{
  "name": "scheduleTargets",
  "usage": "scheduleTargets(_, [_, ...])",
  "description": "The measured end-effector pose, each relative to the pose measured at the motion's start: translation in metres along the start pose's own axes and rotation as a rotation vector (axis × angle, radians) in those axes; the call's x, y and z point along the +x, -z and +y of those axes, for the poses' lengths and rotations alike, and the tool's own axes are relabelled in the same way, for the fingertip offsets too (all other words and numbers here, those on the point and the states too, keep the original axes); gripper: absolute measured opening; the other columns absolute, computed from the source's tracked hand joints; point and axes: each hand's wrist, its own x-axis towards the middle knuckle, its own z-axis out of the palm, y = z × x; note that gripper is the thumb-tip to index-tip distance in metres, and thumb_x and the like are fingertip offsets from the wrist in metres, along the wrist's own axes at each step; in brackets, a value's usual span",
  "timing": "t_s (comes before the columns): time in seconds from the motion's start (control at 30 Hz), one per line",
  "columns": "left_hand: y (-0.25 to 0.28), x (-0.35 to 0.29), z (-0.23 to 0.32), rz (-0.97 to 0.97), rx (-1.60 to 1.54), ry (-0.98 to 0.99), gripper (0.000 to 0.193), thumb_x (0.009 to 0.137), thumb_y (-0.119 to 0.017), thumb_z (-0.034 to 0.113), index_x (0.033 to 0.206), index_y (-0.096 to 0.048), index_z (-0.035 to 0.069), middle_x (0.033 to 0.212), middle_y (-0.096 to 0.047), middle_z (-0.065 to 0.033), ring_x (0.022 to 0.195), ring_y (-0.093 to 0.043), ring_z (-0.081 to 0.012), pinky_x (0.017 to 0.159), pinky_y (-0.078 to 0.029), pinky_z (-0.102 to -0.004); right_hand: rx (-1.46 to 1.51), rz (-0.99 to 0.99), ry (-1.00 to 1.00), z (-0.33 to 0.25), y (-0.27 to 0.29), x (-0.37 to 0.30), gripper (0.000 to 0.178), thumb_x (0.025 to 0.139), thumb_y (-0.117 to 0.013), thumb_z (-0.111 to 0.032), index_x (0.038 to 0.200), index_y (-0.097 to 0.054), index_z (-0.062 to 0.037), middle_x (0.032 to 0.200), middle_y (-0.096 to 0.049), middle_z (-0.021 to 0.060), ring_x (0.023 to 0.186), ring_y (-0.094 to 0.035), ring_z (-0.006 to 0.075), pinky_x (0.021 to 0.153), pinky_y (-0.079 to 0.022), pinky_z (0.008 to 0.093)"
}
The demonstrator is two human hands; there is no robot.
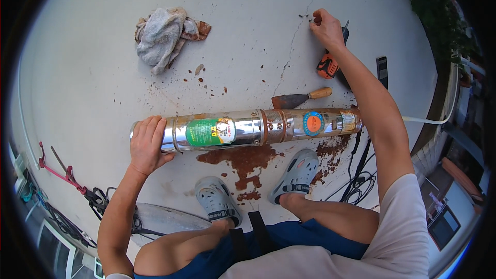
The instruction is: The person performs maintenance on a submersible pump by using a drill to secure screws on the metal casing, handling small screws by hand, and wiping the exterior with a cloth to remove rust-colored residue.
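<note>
A long shiny steel submersible pump (245, 128), with rust stains and several stickers, lies sideways in front of my feet. My left hand (149, 144) is wrapped over its left end. My right hand (327, 30) is stretched far forward at the upper right, low over the floor, with fingers curled together; whatever they may hold is too small to make out. Tiny dark pieces (301, 16) lie just left of those fingertips. An orange and black cordless drill (327, 66) is beside my right wrist, partly covered by the arm. A scraper (297, 99) with a wooden handle lies just beyond the pump.
A crumpled, stained grey rag (163, 39) lies at the far left. Reddish-brown wet rust (243, 163) spreads between the pump and my grey clogs (217, 196). A phone-like dark device (382, 72) is on the right. Black cables (361, 183) and a pink rope (59, 174) lie at the sides.
</note>
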Motion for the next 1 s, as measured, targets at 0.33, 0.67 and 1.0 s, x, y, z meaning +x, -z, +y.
scheduleTargets(0.33, [0.010,0.006,-0.007,-0.066,-0.004,-0.003,0.087,0.052,-0.083,0.024,0.131,-0.055,0.002,0.125,-0.062,-0.0160,0.111,-0.060,-0.0352,0.097,-0.048,-0.0454,0.127,-0.205,0.267,0.006,0.105,-0.215,0.025,0.094,-0.070,-0.011,0.116,-0.062,-0.0012,0.099,-0.068,0.0095,0.087,-0.069,0.0173,0.081,-0.056,0.0318])
scheduleTargets(0.67, [0.013,0.034,-0.041,-0.268,-0.072,-0.089,0.111,0.049,-0.081,0.038,0.146,-0.046,-0.002,0.145,-0.052,-0.0245,0.132,-0.051,-0.0410,0.116,-0.036,-0.0508,0.792,0.339,-0.688,0.128,0.073,-0.328,0.023,0.101,-0.066,-0.028,0.095,-0.063,-0.0059,0.081,-0.066,0.0016,0.067,-0.061,0.0085,0.065,-0.049,0.0232])
scheduleTargets(1.0, [0.018,-0.006,-0.041,-0.029,-0.402,0.303,0.127,0.058,-0.080,0.076,0.156,-0.037,0.008,0.157,-0.037,-0.0215,0.140,-0.043,-0.0416,0.117,-0.036,-0.0511,0.979,0.366,-0.981,0.167,0.071,-0.328,0.033,0.101,-0.062,-0.036,0.098,-0.065,-0.0030,0.085,-0.071,0.0068,0.069,-0.066,0.0131,0.062,-0.052,0.0241])
